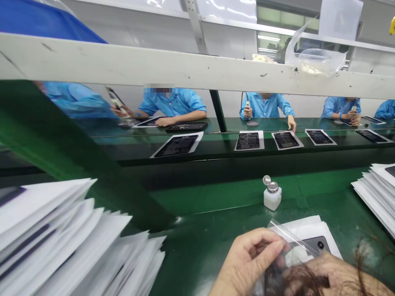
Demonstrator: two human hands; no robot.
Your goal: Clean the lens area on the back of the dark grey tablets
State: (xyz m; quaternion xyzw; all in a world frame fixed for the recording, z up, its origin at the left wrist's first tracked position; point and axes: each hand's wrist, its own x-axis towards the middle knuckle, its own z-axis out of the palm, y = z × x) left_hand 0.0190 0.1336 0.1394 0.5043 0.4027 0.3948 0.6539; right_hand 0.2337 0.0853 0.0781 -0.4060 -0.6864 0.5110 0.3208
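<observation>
Between thumb and curled fingers, my left hand [251,259] pinches a clear plastic film [291,236]. The film's rolled edge slants down to my right hand [342,273], whose bent fingers close on its other end. Strands of dark hair partly hide that hand. Beneath the film lies a dark tablet-like device [314,242] with a round camera lens at its corner. White sheets [308,224] show under and behind the device. A small white dispenser bottle [272,198] with its metal lid flipped up stands beyond my hands.
Tall stacks of white sheets with dark devices between them [77,246] fill the left. Another stack [375,193] stands at right. Across a raised green ledge [216,153], open devices lie on white sheets, and people in blue work. A white beam [185,68] crosses above.
</observation>
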